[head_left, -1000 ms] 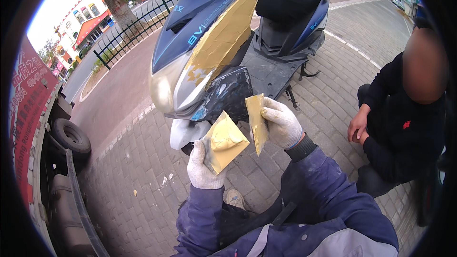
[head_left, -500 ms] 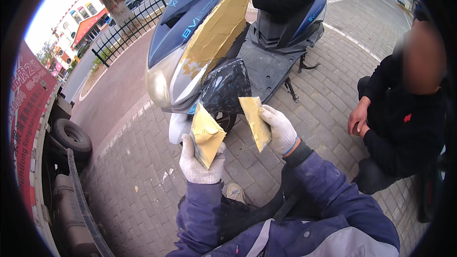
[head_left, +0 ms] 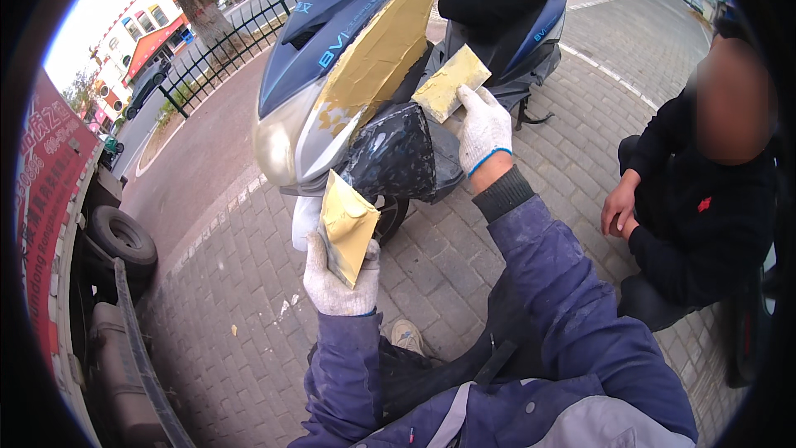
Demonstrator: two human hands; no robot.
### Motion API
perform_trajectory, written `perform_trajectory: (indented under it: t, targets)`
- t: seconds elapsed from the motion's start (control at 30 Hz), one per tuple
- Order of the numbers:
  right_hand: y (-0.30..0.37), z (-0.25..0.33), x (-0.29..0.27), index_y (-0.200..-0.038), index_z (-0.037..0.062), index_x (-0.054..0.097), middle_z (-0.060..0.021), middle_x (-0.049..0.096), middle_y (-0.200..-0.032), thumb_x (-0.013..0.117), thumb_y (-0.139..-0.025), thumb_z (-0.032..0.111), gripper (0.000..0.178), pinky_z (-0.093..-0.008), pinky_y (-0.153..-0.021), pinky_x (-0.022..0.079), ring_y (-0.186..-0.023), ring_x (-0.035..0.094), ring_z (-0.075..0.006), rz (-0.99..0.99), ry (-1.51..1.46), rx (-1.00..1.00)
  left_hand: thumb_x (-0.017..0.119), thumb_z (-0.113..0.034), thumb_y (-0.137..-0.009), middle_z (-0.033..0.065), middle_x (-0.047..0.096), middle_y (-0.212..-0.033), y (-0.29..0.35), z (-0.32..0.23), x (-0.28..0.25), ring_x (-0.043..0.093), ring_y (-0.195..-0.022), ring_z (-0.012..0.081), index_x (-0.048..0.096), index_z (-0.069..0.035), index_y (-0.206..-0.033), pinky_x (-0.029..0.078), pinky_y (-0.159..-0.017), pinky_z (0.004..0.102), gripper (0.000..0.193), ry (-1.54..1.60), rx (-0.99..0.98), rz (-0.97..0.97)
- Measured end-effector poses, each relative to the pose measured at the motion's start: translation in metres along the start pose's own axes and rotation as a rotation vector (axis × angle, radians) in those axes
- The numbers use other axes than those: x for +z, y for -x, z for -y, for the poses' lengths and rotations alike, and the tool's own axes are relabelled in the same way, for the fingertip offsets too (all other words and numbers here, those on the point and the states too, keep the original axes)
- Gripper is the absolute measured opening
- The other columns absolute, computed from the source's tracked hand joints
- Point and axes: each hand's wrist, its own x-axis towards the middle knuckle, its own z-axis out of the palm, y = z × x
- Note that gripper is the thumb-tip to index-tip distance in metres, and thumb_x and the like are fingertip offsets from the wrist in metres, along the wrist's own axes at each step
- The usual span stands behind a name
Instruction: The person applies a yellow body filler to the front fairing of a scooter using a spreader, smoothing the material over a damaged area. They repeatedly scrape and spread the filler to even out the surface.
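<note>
In front of me stands a blue and silver motor scooter [head_left: 307,66]. Its front side panel wears a thick yellow-tan layer of body filler [head_left: 377,54], and the black lower panel [head_left: 394,153] below is scuffed. My left hand [head_left: 340,282], in a white knit glove, grips a flat plate [head_left: 348,228] heaped with yellow filler, low before the scooter's front wheel. My right hand [head_left: 486,129], gloved as well, pinches a filler-smeared rectangular spreader [head_left: 453,83]. It is raised in front of the footboard and seat base, apart from the filler panel.
At the right a person in black [head_left: 696,191] crouches with hands together. A red-sided truck [head_left: 62,199] with a spare tyre [head_left: 123,241] stands close on the left. Behind the scooter run a dark fence [head_left: 240,54] and a tree [head_left: 195,0]. Brick paving [head_left: 249,282] lies underfoot.
My right hand has moved up and away with the spreader, turning it flatter, from near the plate to before the scooter's seat base. My left hand has shifted slightly left with the plate.
</note>
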Motion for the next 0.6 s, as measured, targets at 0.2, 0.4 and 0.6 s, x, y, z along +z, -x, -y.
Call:
perform_trajectory:
  t: [0.2, 0.4, 0.6]
  targets:
    - [-0.038, 0.011, 0.024, -0.137, -0.0117, 0.068, -0.0171, 0.076, -0.126, 0.066, -0.108, 0.012, 0.037, -0.0372, -0.096, 0.061, -0.107, 0.075, -0.0259, -0.034, 0.144, -0.241, 0.048, -0.043, -0.118, 0.0145, 0.067, -0.144, 0.001, -0.003, 0.002, 0.069, -0.122, 0.0326, 0.053, -0.004, -0.156, 0.058, -0.086, 0.0433, 0.054, 0.01, 0.014, 0.021]
    - [-0.038, -0.002, 0.044, -0.137, -0.0079, 0.072, -0.0186, 0.082, -0.12, 0.067, -0.108, 0.017, 0.039, -0.0345, -0.096, 0.058, -0.105, 0.078, -0.0216, -0.057, 0.417, -0.436, 0.048, -0.043, -0.118, 0.0137, 0.067, -0.143, -0.001, -0.006, 0.002, 0.069, -0.121, 0.0331, 0.052, -0.006, -0.156, 0.057, -0.086, 0.046, 0.054, -0.026, 0.02, 0.008]
    - [-0.001, -0.023, 0.058, -0.137, -0.0054, 0.072, -0.0209, 0.082, -0.122, 0.068, -0.107, 0.02, 0.039, -0.0356, -0.098, 0.058, -0.108, 0.079, -0.0259, -0.017, 0.542, -0.473, 0.048, -0.044, -0.118, 0.0121, 0.068, -0.145, -0.001, -0.006, 0.0, 0.07, -0.122, 0.0322, 0.053, -0.006, -0.156, 0.057, -0.087, 0.0472, 0.054, -0.064, 0.026, 0.057]
